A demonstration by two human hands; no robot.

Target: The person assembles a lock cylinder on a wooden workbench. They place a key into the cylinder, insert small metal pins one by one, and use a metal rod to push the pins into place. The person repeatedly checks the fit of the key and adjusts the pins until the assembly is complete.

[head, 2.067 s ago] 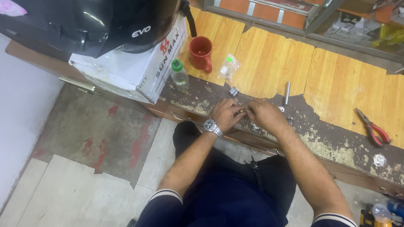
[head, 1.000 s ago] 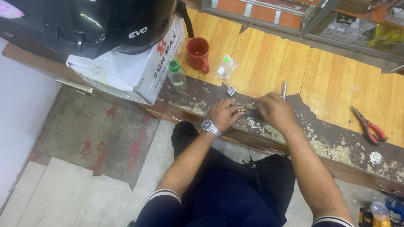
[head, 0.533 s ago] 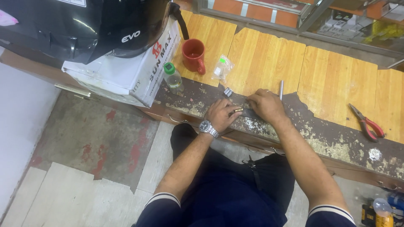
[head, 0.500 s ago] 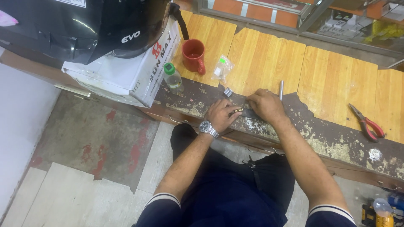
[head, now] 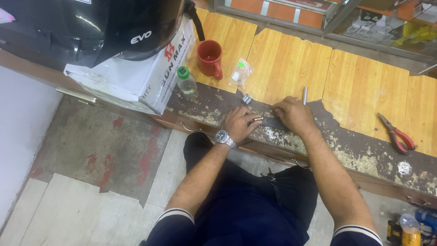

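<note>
Dark strip (head: 272, 123) between hands, red mug (head: 209, 58) beyond.

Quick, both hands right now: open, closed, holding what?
Left hand: closed on one end of the dark flat strip.
Right hand: pressed down on the strip's other end; grip cannot be told.

both forearms reach forward, left hand (head: 240, 124) and right hand (head: 293, 115) curled (knuckles up).
</note>
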